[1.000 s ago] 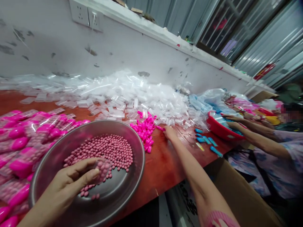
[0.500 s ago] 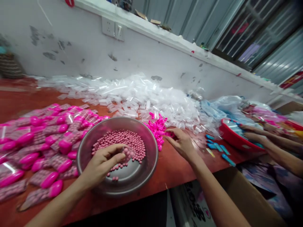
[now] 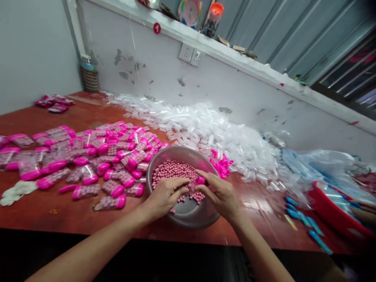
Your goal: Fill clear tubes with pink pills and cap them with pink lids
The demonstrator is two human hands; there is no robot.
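Over a metal bowl (image 3: pixel 205 221) my left hand (image 3: pixel 164 197) pinches a small clear bottle (image 3: pixel 192 187) with pink balls in it. My right hand (image 3: pixel 223 196) grips a bright pink cap (image 3: pixel 200 180) between thumb and fingers, right at the bottle's end. Whether the cap is seated on the bottle I cannot tell. Loose pink balls (image 3: pixel 173 171) lie in the bowl below both hands. Just beyond the bowl's right rim is a heap of pink caps (image 3: pixel 222 165). Many capped bottles of pink balls (image 3: pixel 113 150) are spread on the left.
Clear plastic tubes (image 3: pixel 205 121) form a long pile along the wall. To the right lie blue capped pieces (image 3: pixel 299 215) and a red basin (image 3: pixel 337 215), with another person's hand (image 3: pixel 364 213) at it. A white cloth (image 3: pixel 19 192) rests at the left on the red-brown table (image 3: pixel 141 223).
My right hand has come from the cap heap to the bowl with a pink cap and now meets the bottle in my left hand. The view has swung left.
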